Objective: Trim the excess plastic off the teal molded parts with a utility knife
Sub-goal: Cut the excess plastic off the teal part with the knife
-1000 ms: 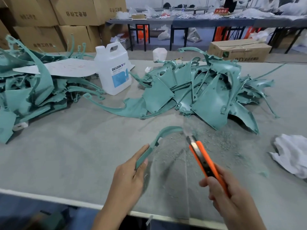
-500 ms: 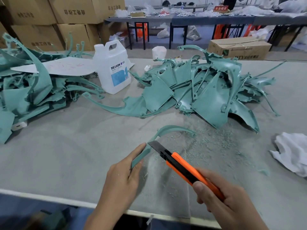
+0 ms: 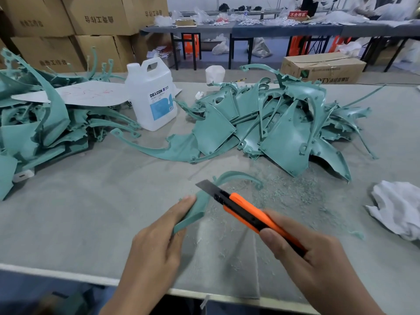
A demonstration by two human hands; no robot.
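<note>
A curved teal molded part [image 3: 200,203] arcs above the grey table, its far end reaching right. My left hand [image 3: 156,242] grips its near end, thumb along the edge. An orange utility knife [image 3: 247,212] with its grey blade out lies across the part near my thumb. My right hand [image 3: 304,258] grips the knife's handle. Teal shavings [image 3: 286,189] are scattered on the table just right of the part.
A big pile of teal parts [image 3: 279,123] lies behind, another pile [image 3: 38,123] at the left. Between them stands a white jug [image 3: 152,96]. A white rag [image 3: 400,208] lies at the right. The table's near edge [image 3: 68,272] runs below my hands.
The knife has swung left from pointing up at the part's far tip to lying across the part near my left thumb. My left hand keeps its hold.
</note>
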